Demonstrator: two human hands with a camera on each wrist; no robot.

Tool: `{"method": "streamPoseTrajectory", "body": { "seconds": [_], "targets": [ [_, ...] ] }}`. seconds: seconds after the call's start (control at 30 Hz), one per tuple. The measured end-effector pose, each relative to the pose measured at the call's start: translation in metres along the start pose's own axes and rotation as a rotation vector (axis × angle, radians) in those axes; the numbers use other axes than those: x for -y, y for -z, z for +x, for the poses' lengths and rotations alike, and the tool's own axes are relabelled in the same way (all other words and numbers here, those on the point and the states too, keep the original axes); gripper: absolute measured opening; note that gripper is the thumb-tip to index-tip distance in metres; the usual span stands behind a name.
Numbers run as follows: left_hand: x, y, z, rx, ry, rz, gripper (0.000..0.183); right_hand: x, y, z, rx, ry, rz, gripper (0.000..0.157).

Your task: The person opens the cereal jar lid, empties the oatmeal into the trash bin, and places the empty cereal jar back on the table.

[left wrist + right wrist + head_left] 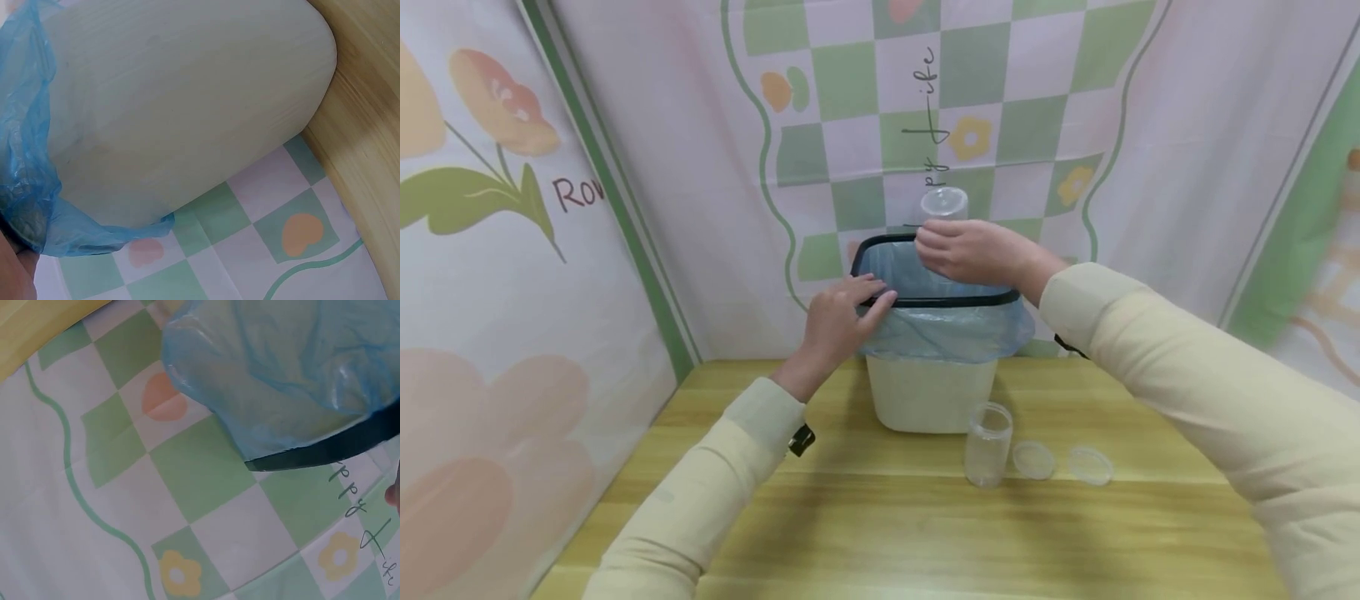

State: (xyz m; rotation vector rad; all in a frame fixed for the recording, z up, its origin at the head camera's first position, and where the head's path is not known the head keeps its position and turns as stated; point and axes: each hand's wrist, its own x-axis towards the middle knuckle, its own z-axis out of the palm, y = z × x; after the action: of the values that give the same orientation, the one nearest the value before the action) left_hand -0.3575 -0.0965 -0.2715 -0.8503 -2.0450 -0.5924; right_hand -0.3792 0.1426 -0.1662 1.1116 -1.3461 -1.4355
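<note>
In the head view my right hand (973, 252) grips a clear plastic jar (945, 202) over the waste bin's mouth. The jar is turned over, its round base uppermost; the hand hides its lower part. My left hand (842, 317) rests at the bin's near left corner, with fingers and thumb lying over the black rim ring (940, 301). A blue plastic bag (943, 333) lines the cream bin (932, 396) and hangs down outside below the ring. Only a bit of the left hand (15, 275) shows in the left wrist view, beside the bag.
A second clear jar (988, 450) stands lidless in front of the bin on the wooden table (850, 533). To its right lie two clear round lids (1033, 460), side by side. A checkered cloth (910, 92) hangs behind the bin, and a flowered cloth (475, 267) at the left.
</note>
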Motion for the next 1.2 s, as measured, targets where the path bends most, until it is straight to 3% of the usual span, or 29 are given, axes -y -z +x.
{"method": "streamPoseTrajectory", "body": {
  "seconds": [0.07,0.23,0.43,0.63,0.83,1.03,1.2],
  "targets": [
    [-0.0002,-0.0002,0.0000,0.005,0.000,0.001,0.027,-0.0007,0.0016,-0.0015,0.010,-0.001,0.003,0.037],
    [-0.0011,-0.0004,0.0001,0.001,-0.002,0.002,0.027,-0.0055,0.0039,-0.0044,0.031,-0.130,0.018,0.039],
    [-0.0021,0.0010,-0.0008,0.013,0.013,0.003,0.027,0.0023,0.0014,-0.0022,-0.008,0.035,0.029,0.035],
    [-0.0014,0.0019,-0.0007,0.009,0.014,0.000,0.027,-0.0023,0.0040,-0.0028,0.022,-0.072,-0.039,0.037],
    [-0.0005,0.0021,-0.0021,0.012,0.010,-0.001,0.027,0.0025,0.0025,-0.0033,-0.013,-0.015,-0.021,0.037],
    [-0.0011,0.0009,-0.0024,-0.001,0.001,-0.010,0.026,-0.0033,0.0042,-0.0098,0.023,-0.153,-0.041,0.038],
    [-0.0008,-0.0002,-0.0007,-0.009,-0.007,-0.008,0.026,-0.0013,0.0027,-0.0102,0.005,-0.017,-0.041,0.037]
  ]
}}
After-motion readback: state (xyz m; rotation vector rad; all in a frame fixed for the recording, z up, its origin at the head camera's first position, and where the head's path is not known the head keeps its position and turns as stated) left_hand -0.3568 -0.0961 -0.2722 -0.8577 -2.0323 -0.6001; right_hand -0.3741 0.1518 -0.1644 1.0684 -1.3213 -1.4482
